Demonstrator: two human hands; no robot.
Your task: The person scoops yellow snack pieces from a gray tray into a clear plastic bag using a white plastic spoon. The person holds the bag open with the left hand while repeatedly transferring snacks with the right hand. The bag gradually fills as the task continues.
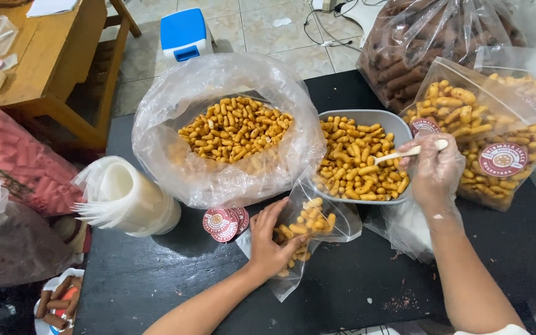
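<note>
Clear little pouch [299, 239], half full of orange snack sticks, lies near the black table's [156, 279] front edge, mouth aimed up-right at one grey tray [398, 118]. Left hand [271, 242] pinches it open; gloved right hand [435, 167] grips one white spoon [407, 152] over the tray. One big open bag [227, 130] sits behind, two sealed packs [497, 136] right.

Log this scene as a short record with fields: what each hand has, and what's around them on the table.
Left hand: holds open a small clear pouch, partly filled with snack sticks
Right hand: gloved, holds a white spoon over the grey tray
Tray contents: orange-yellow snack sticks
Beside tray: big clear bag of the same sticks
Near left hand: round red stickers
Surface: black table
</note>
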